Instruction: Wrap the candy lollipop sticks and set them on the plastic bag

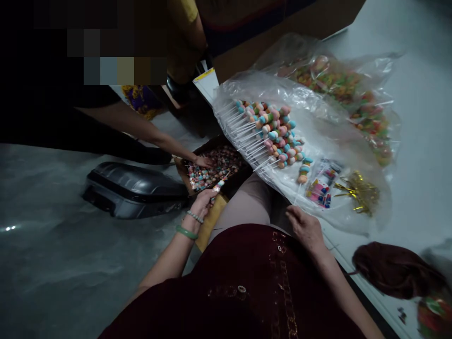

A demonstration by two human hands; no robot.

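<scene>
**Left hand pinches a candy skewer over the cardboard box**

Nearest, below the maroon sequinned top (pixel 240 287), the left hand (pixel 201 205), with a jade bangle and a beaded bracelet at the wrist, is closed on the candy skewer (pixel 218 186). The fingers grip near the sweets, and that close hold looks the steadier for so thin a stick. Its long axis seems to slant up and to the right from the hand, sweets at the far end, just above the cardboard box (pixel 183 172) of packed skewers. How the stick runs inside the fingers is hidden.

The right hand (pixel 305 230) lies open, fingers loosely spread, holding nothing, by the edge of the clear plastic sheet (pixel 339 212).

Beyond, a co-worker's hand (pixel 203 161) touches the packed skewers. Rows of pastel skewers (pixel 271 134) lie on the sheet, beside printed packets (pixel 319 193) and gold tinsel ties (pixel 360 193). A black hard case (pixel 130 190) sits to the left.
</scene>
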